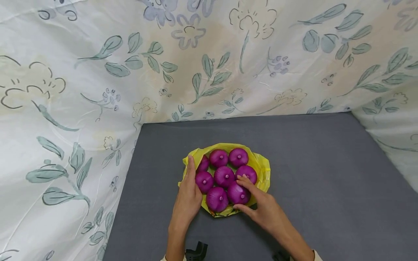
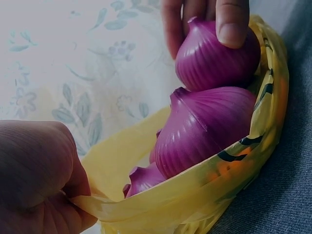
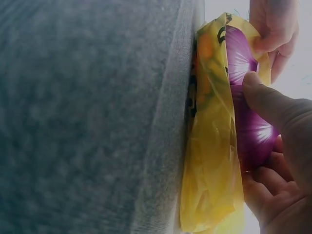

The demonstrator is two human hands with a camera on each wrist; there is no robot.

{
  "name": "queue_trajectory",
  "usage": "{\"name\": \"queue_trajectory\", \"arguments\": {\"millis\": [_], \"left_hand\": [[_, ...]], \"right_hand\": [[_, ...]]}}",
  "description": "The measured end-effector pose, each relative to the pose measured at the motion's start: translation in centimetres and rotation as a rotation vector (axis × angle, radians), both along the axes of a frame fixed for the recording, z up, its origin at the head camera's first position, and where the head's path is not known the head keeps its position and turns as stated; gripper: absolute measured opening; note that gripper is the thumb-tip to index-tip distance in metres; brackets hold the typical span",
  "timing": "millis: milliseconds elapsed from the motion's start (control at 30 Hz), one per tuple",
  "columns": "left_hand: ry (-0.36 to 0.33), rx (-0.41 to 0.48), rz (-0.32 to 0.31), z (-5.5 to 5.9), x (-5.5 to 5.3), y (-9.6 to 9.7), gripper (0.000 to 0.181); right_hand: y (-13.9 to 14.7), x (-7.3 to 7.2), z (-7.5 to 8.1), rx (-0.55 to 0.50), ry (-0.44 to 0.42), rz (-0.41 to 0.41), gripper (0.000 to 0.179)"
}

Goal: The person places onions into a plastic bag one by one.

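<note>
Several purple onions (image 1: 224, 176) sit close together inside a yellow plastic bag (image 1: 263, 170) whose mouth is spread wide. At the bag's left side, my left hand (image 1: 187, 203) pinches the rim between thumb and fingers, as the left wrist view shows. My right hand (image 1: 266, 210) has its thumb and fingers around the front right onion (image 1: 238, 194). In the left wrist view that onion (image 2: 214, 61) is in the fingers, just beyond another onion (image 2: 207, 129). The right wrist view shows the thumb (image 3: 265, 97) against the onion (image 3: 253, 131), partly behind the bag's wall.
The bag stands on a dark grey cloth-covered table (image 1: 310, 174). A white floral curtain (image 1: 209, 65) hangs behind the table and along its sides. A black wrist mount (image 1: 197, 252) shows at the left forearm.
</note>
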State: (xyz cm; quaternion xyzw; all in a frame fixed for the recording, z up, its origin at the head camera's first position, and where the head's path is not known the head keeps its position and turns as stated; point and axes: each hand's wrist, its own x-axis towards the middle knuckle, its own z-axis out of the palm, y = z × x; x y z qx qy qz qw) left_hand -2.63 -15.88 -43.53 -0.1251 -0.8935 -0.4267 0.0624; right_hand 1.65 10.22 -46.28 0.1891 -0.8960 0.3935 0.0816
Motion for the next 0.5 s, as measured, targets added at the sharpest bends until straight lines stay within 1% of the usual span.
{"name": "queue_trajectory", "arguments": {"millis": [100,267,500], "left_hand": [[0.003,0.004,0.001,0.00,-0.03,0.06,0.079],[-0.003,0.008,0.002,0.03,-0.03,0.03,0.079],[-0.009,0.005,0.010,-0.20,0.12,-0.19,0.080]], "right_hand": [[0.11,-0.02,-0.13,0.004,0.007,0.012,0.087],[0.19,0.22,-0.34,0.045,0.029,0.027,0.089],[0.27,0.59,-0.80,0.083,0.025,0.053,0.089]]}}
